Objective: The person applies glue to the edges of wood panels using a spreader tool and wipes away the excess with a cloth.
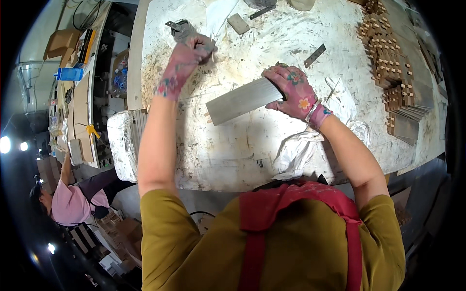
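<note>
My right hand (293,89), in a pink flowered glove, grips one end of a flat rectangular metal plate (245,100) with a brushed surface. The plate lies at a slant above the table, and small light wooden pegs poke out by its left end. My left hand (191,54), gloved the same way with grey-stained fingers, is closed just in front of a small round grey pot (183,30). What its fingers hold, if anything, I cannot make out. A flat tool with a hole in its end leans in the pot.
Stacks of similar metal plates with wooden pegs (388,58) line the table's right side. A white cloth (301,153) lies near my right forearm. A grey block (238,23) and a dark metal strip (314,56) rest farther back. A person in pink (73,201) is at far left.
</note>
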Demonstrator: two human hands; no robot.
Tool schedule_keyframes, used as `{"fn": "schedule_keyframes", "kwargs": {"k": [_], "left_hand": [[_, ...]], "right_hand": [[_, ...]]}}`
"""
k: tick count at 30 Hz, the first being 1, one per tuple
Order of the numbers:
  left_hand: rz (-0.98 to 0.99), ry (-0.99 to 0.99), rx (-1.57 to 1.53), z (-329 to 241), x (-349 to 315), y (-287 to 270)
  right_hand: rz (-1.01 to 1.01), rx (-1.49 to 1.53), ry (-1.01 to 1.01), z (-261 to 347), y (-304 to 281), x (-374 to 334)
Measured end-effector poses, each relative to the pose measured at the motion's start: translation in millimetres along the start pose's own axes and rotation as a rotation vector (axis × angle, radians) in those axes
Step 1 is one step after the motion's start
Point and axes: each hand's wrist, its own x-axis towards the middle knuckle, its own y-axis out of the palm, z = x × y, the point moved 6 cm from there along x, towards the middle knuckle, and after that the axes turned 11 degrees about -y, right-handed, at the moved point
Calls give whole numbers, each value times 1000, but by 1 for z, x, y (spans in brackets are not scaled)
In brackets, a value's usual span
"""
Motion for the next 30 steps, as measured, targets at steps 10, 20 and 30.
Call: {"fn": "schedule_keyframes", "kwargs": {"k": [10,20,30], "left_hand": [[-106,46,-293,76,-73,48],[-106,32,-381,102,-60,61],[-164,-32,-385,113,-58,60]], "right_hand": [[33,-11,38,0,4,-1],[45,-8,50,3,3,0],[35,-8,32,2,3,0]]}}
